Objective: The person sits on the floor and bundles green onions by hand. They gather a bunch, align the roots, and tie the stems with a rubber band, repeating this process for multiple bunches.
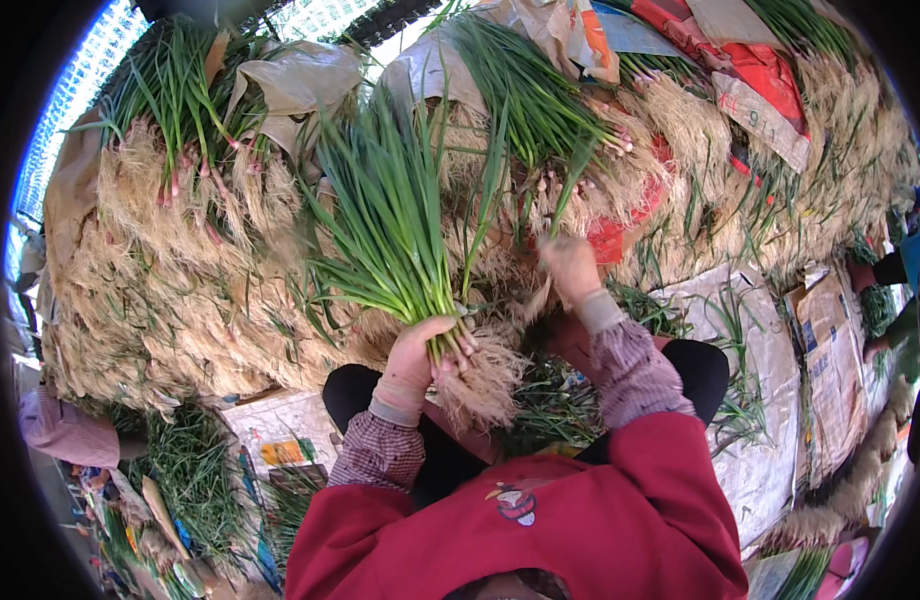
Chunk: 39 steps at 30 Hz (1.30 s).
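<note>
My left hand (411, 360) is closed around a thick bunch of green garlic (396, 217), just above the bulbs. Long flat leaves fan up and away from me, and pale stringy roots (481, 382) hang at the near right. To its right, my right hand (572, 270), slightly blurred, grips a single garlic plant (571, 191). Its leaf points up past the fist and its roots trail below. Beyond both hands rises a large heap of rooted garlic plants (227, 300), roots facing me. Another loose bunch (527, 97) lies on the heap, straight ahead.
Woven plastic sacks (756, 330) are spread at right, with loose leaves on them. Torn leaves (553, 405) lie between my knees, and more greens (189, 472) pile at left. A red sack (760, 67) covers part of the heap. Other people's sleeves (69, 427) show at both sides.
</note>
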### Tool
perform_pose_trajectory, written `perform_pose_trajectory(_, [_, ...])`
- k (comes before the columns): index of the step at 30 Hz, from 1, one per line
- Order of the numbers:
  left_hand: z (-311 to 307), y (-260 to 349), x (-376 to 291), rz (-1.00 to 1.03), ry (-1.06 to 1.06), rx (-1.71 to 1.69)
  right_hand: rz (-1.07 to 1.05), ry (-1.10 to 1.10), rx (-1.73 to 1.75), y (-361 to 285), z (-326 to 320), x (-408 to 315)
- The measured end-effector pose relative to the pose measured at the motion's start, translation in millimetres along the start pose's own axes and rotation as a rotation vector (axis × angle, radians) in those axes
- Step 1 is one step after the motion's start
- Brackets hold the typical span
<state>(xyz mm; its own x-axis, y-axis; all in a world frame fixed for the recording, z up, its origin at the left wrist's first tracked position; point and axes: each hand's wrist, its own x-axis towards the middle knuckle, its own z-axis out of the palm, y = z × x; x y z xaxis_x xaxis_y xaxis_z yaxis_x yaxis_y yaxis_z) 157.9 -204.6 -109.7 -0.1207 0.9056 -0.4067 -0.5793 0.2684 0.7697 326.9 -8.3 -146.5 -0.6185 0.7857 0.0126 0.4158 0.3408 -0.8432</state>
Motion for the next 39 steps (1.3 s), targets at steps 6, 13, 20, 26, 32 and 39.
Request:
perform_pose_trajectory(6, [0, 9, -17, 0.017, 0.072, -0.154, -0.063, -0.985, -0.729, 18, 16, -29])
perform_pose_trajectory(13, [-8, 8, -15, -0.049, -0.045, 0.025, -0.434, -0.799, 0.191, -35, 6, -8])
perform_pose_trajectory(20, [-10, 4, -23, -0.043, 0.043, -0.001, 0.212, -0.162, 0.747, -26, -14, 0])
perform_pose_trajectory(26, [-1, 11, -31, -0.025, -0.130, -0.045, 0.029, -0.494, 1.092, -41, 49, -11])
perform_pose_trajectory(32, [-5, 9, -39, 0.035, -0.022, -0.042, -0.013, 0.314, 0.777, 0, 44, 14])
perform_pose_trajectory(39, [-5, 3, -33, -0.033, -0.125, -0.212, -0.169, -0.498, -0.265, 11, 14, -29])
